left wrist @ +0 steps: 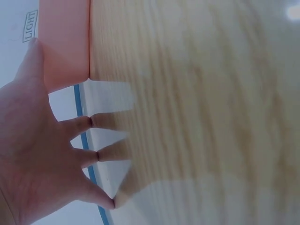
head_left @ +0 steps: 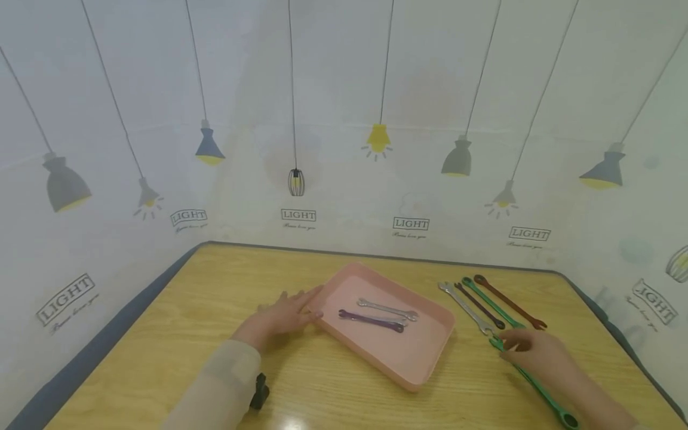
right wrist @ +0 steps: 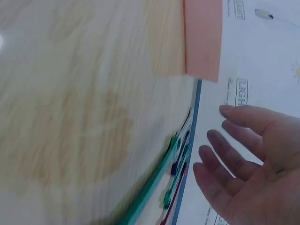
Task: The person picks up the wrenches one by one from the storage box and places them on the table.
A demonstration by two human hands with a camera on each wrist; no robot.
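Note:
My left hand (head_left: 285, 313) is at the left corner of a pink tray (head_left: 424, 343), fingers spread and the thumb against its side. In the left wrist view the fingertips meet the tabletop beside the tray wall (left wrist: 65, 42). Inside the tray lie a silver wrench (head_left: 387, 309) and a purple wrench (head_left: 371, 321), with another silver piece partly hidden behind the purple one. My right hand (head_left: 537, 355) hovers over a long green wrench (head_left: 537, 385) right of the tray. Its fingers are loosely bent with nothing between them, apart from the wrench in the right wrist view.
Right of the tray lies a row of wrenches: silver (head_left: 467, 307), dark purple (head_left: 480, 306), green (head_left: 493, 301) and reddish brown (head_left: 510, 301). A small black object (head_left: 260, 391) shows by the left sleeve. A lamp-printed white covering (head_left: 344, 179) stands around the wooden table (head_left: 242, 269).

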